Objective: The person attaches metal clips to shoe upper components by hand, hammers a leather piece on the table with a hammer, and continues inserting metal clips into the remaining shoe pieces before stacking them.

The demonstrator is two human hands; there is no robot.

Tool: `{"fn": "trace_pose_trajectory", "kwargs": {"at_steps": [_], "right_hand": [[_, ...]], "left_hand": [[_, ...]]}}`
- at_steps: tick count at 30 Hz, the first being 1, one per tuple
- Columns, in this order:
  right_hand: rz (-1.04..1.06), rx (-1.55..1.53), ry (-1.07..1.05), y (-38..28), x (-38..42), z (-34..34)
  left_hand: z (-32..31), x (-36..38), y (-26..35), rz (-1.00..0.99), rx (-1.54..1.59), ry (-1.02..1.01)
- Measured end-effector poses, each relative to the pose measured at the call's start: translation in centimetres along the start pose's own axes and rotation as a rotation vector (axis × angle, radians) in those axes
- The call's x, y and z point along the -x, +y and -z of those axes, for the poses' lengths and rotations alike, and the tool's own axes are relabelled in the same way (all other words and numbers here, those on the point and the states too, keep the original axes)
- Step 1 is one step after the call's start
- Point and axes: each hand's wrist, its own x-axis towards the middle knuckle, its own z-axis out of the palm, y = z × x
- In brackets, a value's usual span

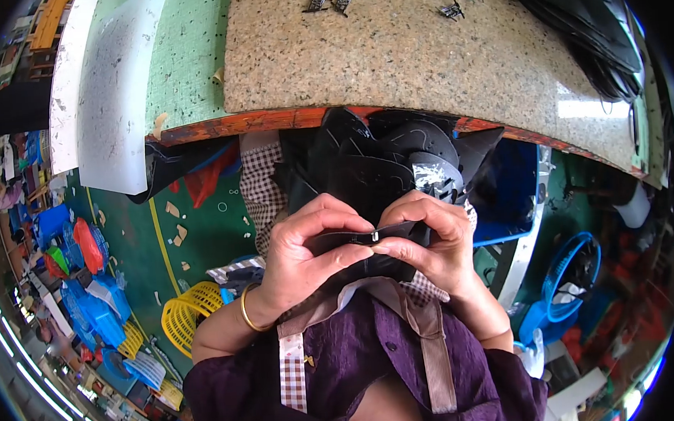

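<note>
My left hand point(309, 251) and my right hand point(432, 243) meet close to my chest, both pinching a black flat piece point(354, 240) of leather-like material. A small metal clip point(373, 238) sits on the piece's edge between my thumbs. A gold bangle point(247, 312) circles my left wrist. More black cut pieces point(380, 161) lie stacked on my lap just below the table's edge. Several small black metal clips point(332, 1) lie scattered at the far side of the speckled tabletop point(404, 52).
A white board point(113, 85) lies on the green surface at left. A heap of black material point(588, 25) sits at the table's right end. Yellow point(185, 312) and blue baskets point(565, 281) stand on the floor at both sides, with clutter at far left.
</note>
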Motion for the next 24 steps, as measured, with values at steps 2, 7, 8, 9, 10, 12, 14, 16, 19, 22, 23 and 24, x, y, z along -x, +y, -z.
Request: {"fn": "trace_pose_trajectory", "kwargs": {"at_steps": [2,7,8,9,10,12,14,16,19,22,23,24], "right_hand": [[-0.047,-0.027,0.097,-0.2,0.0,-0.4],[0.062,0.197,0.288,-0.6,1.0,-2.0],[0.024,0.151,0.307,-0.6,1.4,-2.5],[0.016,0.133,0.335,-0.4,1.6,-2.8],[0.01,0.117,0.362,-0.2,1.8,-3.1],[0.001,0.061,0.374,0.3,2.0,-3.2],[-0.011,-0.021,0.344,0.6,2.1,-3.2],[-0.035,-0.044,0.317,0.7,2.1,-3.1],[-0.094,-0.141,0.299,0.7,2.1,-3.3],[-0.144,-0.189,0.208,0.5,2.0,-2.8],[-0.157,-0.192,0.163,0.5,1.9,-2.6],[-0.104,-0.139,0.171,0.6,1.8,-2.5]], "left_hand": [[0.2,-0.1,-0.1,0.005,0.058,-0.011],[-0.6,0.2,0.1,0.009,-0.057,0.112],[-0.9,0.3,0.2,0.005,-0.088,0.138],[-1.1,0.4,0.4,0.05,-0.078,0.151],[-1.2,0.5,0.4,0.065,-0.078,0.159],[-1.5,0.7,0.5,0.09,-0.079,0.176],[-1.4,0.8,0.2,0.087,-0.063,0.17],[-1.4,0.8,0.0,0.087,-0.05,0.169],[-1.4,0.8,-0.2,0.073,-0.052,0.168],[-1.2,0.8,-0.3,0.031,-0.071,0.139],[-1.0,0.8,-0.4,0.033,-0.062,0.124],[-0.9,0.8,-0.4,0.036,-0.053,0.109]]}}
